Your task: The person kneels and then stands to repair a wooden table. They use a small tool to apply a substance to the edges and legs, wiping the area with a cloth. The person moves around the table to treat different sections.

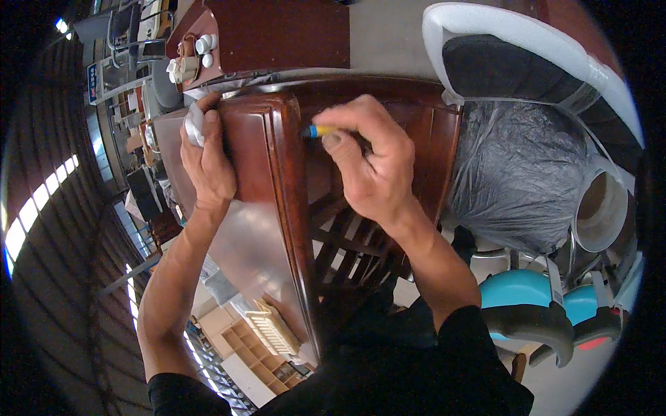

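Note:
A glossy red-brown wooden furniture piece [243, 149], with a moulded edge and slats below, stands in front of me. My left hand [211, 156] rests on its flat face near the far end, fingers curled round a white wad [195, 126] that looks like tissue or cloth. Between the thumb and forefinger of my right hand [374, 156] is a short blue-and-yellow stick [318, 130], possibly a marker. It points left toward the moulded edge; whether its dark tip touches the wood I cannot tell.
Beyond the piece lies a dark red-brown panel [291, 35], with white bottles or cups [205, 45] at its left. To the right are a foam-edged dark seat [510, 66], a grey plastic bag [517, 173], a round bin [601, 208] and teal seats [517, 295].

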`<state>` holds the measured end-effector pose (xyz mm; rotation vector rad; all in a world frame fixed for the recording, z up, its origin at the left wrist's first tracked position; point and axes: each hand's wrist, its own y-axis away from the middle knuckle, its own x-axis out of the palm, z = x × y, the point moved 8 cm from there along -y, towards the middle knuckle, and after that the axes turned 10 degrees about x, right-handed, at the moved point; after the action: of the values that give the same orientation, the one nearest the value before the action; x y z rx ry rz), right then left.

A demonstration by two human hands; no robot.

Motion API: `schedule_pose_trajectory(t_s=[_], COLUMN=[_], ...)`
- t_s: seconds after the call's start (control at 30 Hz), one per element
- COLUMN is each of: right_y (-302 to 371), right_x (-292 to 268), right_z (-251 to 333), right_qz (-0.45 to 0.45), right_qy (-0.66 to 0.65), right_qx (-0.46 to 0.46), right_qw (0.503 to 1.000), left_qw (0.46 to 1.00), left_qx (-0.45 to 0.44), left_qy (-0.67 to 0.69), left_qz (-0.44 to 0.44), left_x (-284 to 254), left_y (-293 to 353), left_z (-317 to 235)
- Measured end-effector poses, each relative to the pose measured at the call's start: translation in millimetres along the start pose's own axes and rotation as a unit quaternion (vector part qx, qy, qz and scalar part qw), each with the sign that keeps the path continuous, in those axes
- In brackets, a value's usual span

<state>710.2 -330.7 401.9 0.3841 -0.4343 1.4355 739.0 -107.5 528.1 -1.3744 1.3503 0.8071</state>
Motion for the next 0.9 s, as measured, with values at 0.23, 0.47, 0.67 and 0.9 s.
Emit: schedule_pose_trajectory(t_s=[0.23, 0.47, 0.67, 0.9], right_y=[-8, 6, 1, -12], right_x=[-1, 0, 0, 1], right_z=[-1, 3, 2, 4], right_qz=[-0.012, 0.005, 0.022, 0.002], right_qy=[-0.002, -0.009, -0.005, 0.006], right_qx=[-0.025, -0.047, -0.035, -0.023], right_qw=[1.000, 0.999, 0.999, 1.000], left_qw=[1.000, 1.000, 1.000, 1.000], left_qx=[-0.004, -0.007, -0.005, -0.009], left_qy=[0.019, 0.019, 0.009, 0.023], left_qz=[0.006, 0.012, 0.011, 0.015], left_x=[2, 3, 2, 4], left_y=[-1, -4, -4, -4], left_z=[-5, -11, -13, -10])
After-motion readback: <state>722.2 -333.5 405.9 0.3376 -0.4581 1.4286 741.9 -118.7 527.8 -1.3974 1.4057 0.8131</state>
